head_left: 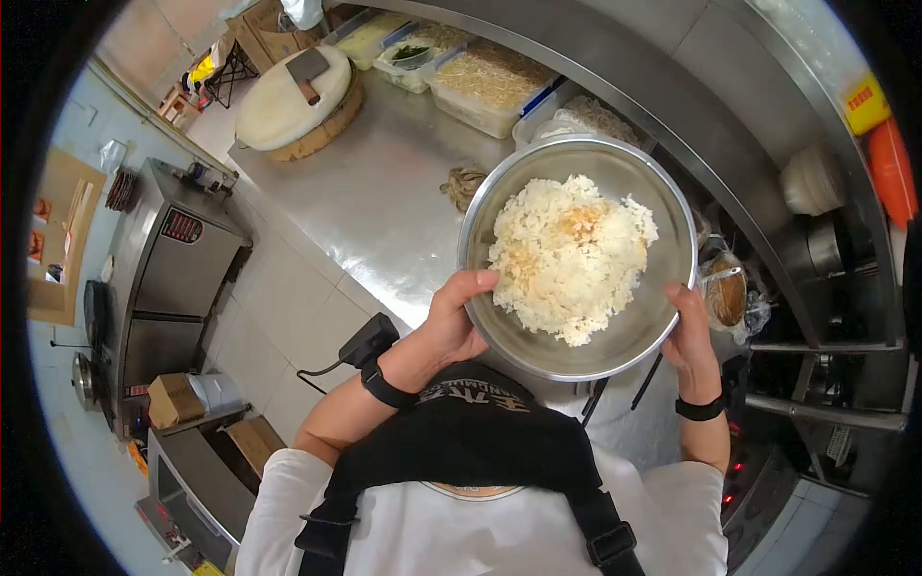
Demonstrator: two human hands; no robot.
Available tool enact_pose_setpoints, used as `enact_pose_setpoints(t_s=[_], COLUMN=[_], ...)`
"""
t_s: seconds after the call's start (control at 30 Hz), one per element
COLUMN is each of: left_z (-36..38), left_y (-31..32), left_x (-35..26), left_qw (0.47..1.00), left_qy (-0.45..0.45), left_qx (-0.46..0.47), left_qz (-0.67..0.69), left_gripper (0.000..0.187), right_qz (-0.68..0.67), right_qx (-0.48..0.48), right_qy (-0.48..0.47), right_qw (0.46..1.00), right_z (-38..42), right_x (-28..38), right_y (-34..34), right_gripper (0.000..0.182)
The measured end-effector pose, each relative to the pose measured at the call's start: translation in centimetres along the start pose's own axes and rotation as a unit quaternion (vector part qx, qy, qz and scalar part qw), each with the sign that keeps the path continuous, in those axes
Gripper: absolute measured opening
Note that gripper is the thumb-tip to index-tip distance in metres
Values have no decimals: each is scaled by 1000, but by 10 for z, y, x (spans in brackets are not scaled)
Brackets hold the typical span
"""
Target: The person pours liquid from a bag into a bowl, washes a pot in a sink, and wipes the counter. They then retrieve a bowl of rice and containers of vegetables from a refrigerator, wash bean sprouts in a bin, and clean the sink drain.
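Observation:
Both hands grip a wide stainless steel bowl [663,206] by its rim, held up in front of my chest over the steel counter. Inside it lies a mound of cooked white rice [567,264], with brownish sauce-like patches near its top and left side. My left hand [459,312] closes on the bowl's lower left edge, thumb over the rim. On the right edge, my right hand [690,331] has its thumb over the rim too; its other fingers are mostly hidden beneath the bowl.
A cleaver [307,72] lies on a round chopping board [293,101] at the counter's far left. Plastic tubs of shredded food [490,82] line the back, and a crumpled cloth [463,187] lies beside the bowl. Above, a steel shelf [672,91] runs along the right.

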State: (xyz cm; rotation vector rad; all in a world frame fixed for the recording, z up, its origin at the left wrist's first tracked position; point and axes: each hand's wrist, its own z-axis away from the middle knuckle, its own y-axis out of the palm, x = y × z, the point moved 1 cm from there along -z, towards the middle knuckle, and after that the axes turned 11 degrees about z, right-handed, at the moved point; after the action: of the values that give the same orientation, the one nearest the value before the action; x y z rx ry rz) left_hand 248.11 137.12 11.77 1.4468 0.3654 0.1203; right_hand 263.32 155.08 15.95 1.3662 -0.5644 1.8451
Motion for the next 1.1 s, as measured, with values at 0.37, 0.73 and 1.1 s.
enact_pose_setpoints(t_s=[0.37, 0.73, 1.1], left_z=[-15, 147, 241], left_y=[-4, -128, -166], left_x=[-19, -26, -58], left_qw=[964, 866, 915], left_qy=[63, 58, 130], left_qx=[-85, -413, -304], left_qz=[-243, -275, -229], left_gripper=[66, 38, 30], right_qz=[-56, -305, 80], right_qx=[-10, -47, 254], right_qy=[48, -28, -46], right_qw=[997, 951, 963], right_z=[-54, -296, -128], right_x=[9, 51, -155], right_y=[-29, -180, 118], right_gripper=[25, 39, 18])
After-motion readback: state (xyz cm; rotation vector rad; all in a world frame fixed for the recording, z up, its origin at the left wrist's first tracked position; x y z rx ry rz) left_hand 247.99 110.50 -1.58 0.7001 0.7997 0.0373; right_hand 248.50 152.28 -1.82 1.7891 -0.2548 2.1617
